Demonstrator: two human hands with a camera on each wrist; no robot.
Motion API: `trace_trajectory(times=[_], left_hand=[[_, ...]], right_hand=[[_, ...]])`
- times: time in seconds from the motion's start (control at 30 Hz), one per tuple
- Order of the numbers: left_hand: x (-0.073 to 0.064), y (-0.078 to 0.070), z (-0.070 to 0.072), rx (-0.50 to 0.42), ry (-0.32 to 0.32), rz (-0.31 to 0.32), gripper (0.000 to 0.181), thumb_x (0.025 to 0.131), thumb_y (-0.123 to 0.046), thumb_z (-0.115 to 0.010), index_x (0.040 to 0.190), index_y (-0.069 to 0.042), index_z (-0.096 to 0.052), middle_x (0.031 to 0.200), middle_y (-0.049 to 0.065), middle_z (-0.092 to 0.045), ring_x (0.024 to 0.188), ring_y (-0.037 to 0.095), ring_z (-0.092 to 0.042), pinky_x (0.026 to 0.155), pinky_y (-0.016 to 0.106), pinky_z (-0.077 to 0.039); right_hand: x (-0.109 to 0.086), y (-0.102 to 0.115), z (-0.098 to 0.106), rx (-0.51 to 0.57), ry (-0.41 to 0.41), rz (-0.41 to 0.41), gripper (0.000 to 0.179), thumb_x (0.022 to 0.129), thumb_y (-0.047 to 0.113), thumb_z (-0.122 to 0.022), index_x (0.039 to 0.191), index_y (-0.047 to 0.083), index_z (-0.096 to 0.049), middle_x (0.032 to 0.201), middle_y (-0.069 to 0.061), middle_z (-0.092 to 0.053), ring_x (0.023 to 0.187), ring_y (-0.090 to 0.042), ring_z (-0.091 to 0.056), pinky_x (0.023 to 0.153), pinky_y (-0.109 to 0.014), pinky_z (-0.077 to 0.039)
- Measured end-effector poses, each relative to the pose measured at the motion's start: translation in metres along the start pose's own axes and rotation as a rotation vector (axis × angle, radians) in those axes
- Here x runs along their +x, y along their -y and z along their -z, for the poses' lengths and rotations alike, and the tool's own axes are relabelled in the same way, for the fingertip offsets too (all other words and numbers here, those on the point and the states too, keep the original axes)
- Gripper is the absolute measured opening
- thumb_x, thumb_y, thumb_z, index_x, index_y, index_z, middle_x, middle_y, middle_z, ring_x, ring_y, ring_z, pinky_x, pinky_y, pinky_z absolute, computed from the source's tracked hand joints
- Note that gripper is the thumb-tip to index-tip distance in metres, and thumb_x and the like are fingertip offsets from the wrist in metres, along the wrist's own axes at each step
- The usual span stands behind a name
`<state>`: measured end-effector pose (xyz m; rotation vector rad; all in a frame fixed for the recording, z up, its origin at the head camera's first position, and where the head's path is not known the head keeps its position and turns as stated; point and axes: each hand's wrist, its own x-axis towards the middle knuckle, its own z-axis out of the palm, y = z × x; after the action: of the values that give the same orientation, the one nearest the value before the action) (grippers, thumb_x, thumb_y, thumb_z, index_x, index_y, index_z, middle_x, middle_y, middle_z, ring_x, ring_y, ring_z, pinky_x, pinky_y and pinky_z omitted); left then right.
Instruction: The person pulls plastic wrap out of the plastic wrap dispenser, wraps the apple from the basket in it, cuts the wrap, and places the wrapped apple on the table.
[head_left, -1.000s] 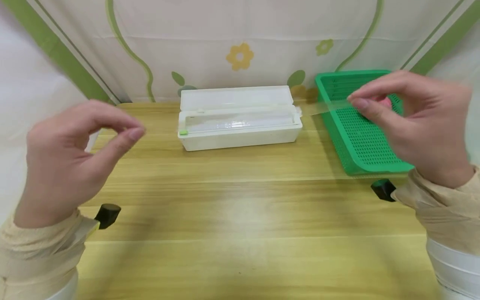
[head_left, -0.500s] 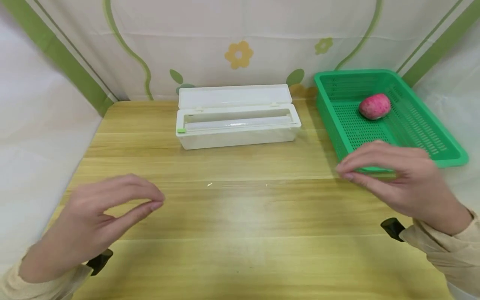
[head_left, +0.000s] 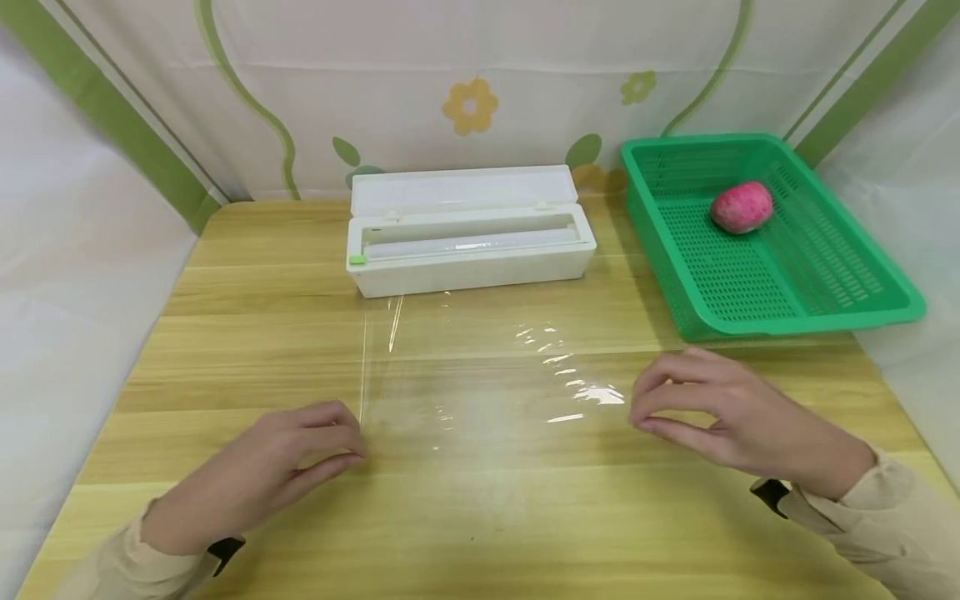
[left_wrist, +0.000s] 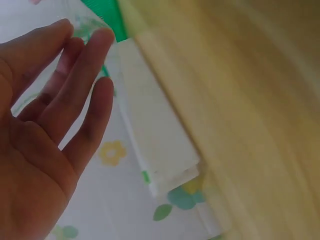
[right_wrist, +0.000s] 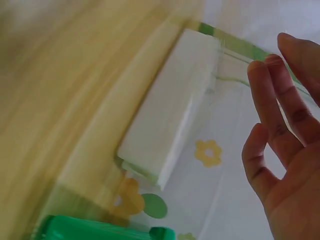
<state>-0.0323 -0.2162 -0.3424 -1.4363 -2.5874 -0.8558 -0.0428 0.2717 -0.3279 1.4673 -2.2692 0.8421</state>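
Observation:
A sheet of clear cling film (head_left: pixel 480 375) spreads low over the wooden table between the two hands, its glints and left edge catching the light. The left hand (head_left: pixel 277 471) pinches its near left corner between thumb and fingertips. At the opposite side the right hand (head_left: pixel 723 412) pinches the film's right edge in the same way. Behind the sheet stands a white cling film box (head_left: pixel 472 271), its lid (head_left: pixel 465 192) raised, with the roll (head_left: pixel 472 244) inside. In the left wrist view, the left hand (left_wrist: pixel 55 105) has thumb and fingertips drawn close together.
A green perforated basket (head_left: pixel 813 325) sits at the back right of the wooden table (head_left: pixel 247 333). In it lies a pink oval root vegetable (head_left: pixel 742 207). A white curtain (head_left: pixel 405 83) with flowers hangs behind the table.
Both hands have come down and nearer to the person, closer together, bringing the film from up in front of the box to low over the table. The basket's pink vegetable is uncovered.

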Motion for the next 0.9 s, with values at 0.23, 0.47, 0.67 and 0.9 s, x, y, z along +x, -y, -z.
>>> trace_trajectory(times=[0.23,0.47,0.67,0.9], left_hand=[[0.001,0.008,-0.019,0.125,0.121,0.066,0.020,0.089,-0.009,-0.083,0.096,-0.026,-0.076,0.091,-0.021,-0.066,0.079,-0.010,-0.056,0.071,0.014,-0.053],[0.003,0.005,-0.026,0.159,0.148,0.106,0.017,0.089,-0.010,-0.084,0.092,-0.024,-0.075,0.085,-0.019,-0.067,0.075,-0.010,-0.056,0.068,0.024,-0.057],[0.002,0.004,-0.031,0.226,0.148,0.111,0.017,0.087,-0.013,-0.086,0.090,-0.025,-0.074,0.083,-0.019,-0.066,0.076,-0.007,-0.058,0.072,0.029,-0.057],[0.007,0.004,-0.033,0.272,0.194,0.111,0.017,0.089,-0.013,-0.084,0.087,-0.025,-0.073,0.082,-0.017,-0.062,0.073,-0.004,-0.056,0.070,0.030,-0.055]], right_hand=[[-0.014,-0.006,-0.024,-0.146,0.165,-0.038,0.034,0.112,0.040,-0.049,0.097,0.027,-0.076,0.100,0.018,-0.069,0.094,0.000,-0.065,0.089,-0.023,-0.049],[-0.023,-0.015,-0.046,-0.238,0.142,0.017,0.041,0.114,0.038,-0.042,0.100,0.021,-0.076,0.095,0.013,-0.073,0.088,-0.007,-0.068,0.079,-0.028,-0.049],[-0.029,-0.019,-0.056,-0.254,0.201,0.023,0.045,0.115,0.036,-0.037,0.091,0.021,-0.072,0.092,0.011,-0.071,0.088,-0.010,-0.068,0.075,-0.030,-0.051],[-0.030,-0.021,-0.060,-0.321,0.278,0.032,0.033,0.114,0.027,-0.049,0.091,0.020,-0.072,0.098,0.007,-0.068,0.087,-0.011,-0.064,0.075,-0.032,-0.050]])
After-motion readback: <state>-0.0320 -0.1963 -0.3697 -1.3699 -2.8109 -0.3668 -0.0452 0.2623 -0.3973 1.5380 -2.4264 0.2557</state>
